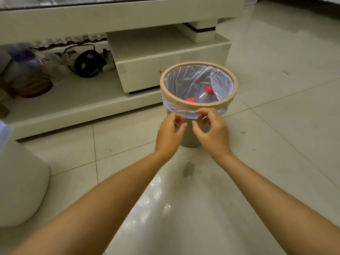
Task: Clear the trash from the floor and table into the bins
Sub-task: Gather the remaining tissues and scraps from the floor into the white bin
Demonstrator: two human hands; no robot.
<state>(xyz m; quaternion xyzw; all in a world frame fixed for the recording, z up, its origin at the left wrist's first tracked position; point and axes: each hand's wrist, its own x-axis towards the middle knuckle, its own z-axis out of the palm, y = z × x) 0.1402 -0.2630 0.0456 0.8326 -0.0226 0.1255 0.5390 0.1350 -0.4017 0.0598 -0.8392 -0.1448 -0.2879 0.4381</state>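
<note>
Plastic liner (185,112) below the bin (198,105) rim, centre frame: both hands, left (170,134) and right (211,131), pinch it; I should tug evenly, gently.

My hands cover the near wall of the bin (189,138). Only two red caps (209,89) show clearly; the bottle bodies blur into the liner (193,80). Items on the lower shelf (27,70) at left are blurred beyond identification. A pale rounded object (20,184) is cut off by the left edge.
</note>
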